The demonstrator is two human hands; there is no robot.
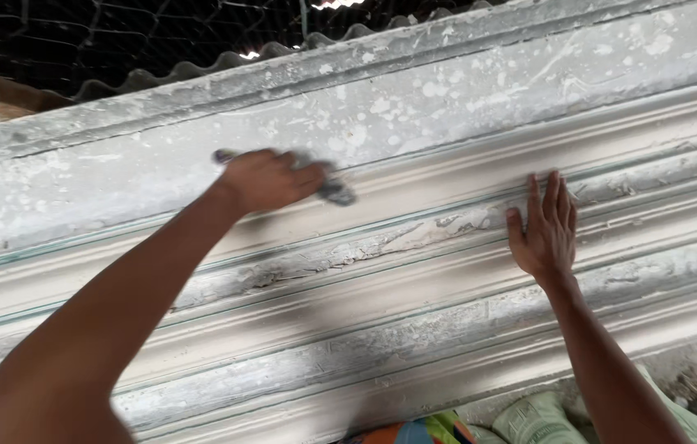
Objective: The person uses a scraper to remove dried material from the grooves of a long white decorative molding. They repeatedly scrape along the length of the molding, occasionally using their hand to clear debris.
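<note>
Plaster-white moulding (414,271) runs long under you, crusted w/ splatter. Your left hand (270,179) is clenched on a grey tool (334,191), pressed to the upper groove; right hand (547,230) lies flat, fingers spread, prob. to steady the piece

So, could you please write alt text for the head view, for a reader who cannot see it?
A person's left hand grips a small grey tool against a long, plaster-caked ribbed mould, while the right hand lies flat, fingers together, on a ridge further along. Corrugated sheeting and wire mesh show above, and a pale sack lies below.
</note>
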